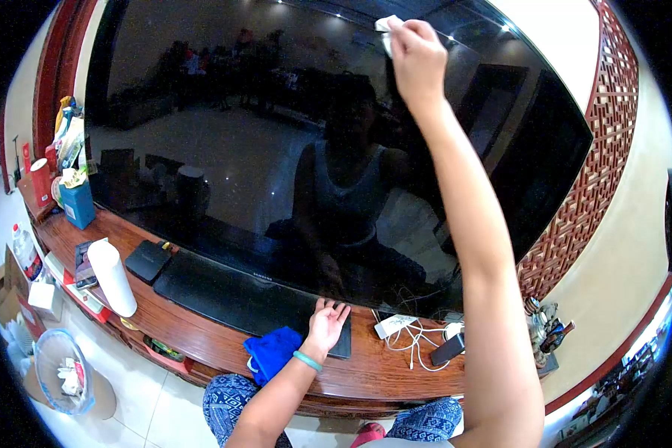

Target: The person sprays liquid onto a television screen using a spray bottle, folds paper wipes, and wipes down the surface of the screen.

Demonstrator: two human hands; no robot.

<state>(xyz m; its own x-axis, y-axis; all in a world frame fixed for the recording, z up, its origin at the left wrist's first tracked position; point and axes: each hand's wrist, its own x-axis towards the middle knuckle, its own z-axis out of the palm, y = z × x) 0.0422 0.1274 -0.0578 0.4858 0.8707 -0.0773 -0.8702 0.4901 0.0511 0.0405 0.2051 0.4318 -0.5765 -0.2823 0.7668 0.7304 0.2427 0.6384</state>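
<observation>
A large dark television [261, 149] stands in front of me, its screen mirroring the room and a person. High up near its top edge, my right hand [420, 60] is closed on a white tissue [387, 27] pressed against the screen. Down at the television's bottom edge, my left hand [327, 325] has its fingers stretched out and holds nothing; its palm is above a black soundbar [224, 295]. A bunched blue cloth [276, 352] lies beside my left wrist on the wooden cabinet [183, 328].
White cables [407, 342] and a black box [448, 349] lie on the cabinet's right side. Leftward are a white cylinder [112, 278], a flat black box [148, 261] and a blue carton [77, 204]. A lined trash bin [89, 407] stands on the floor.
</observation>
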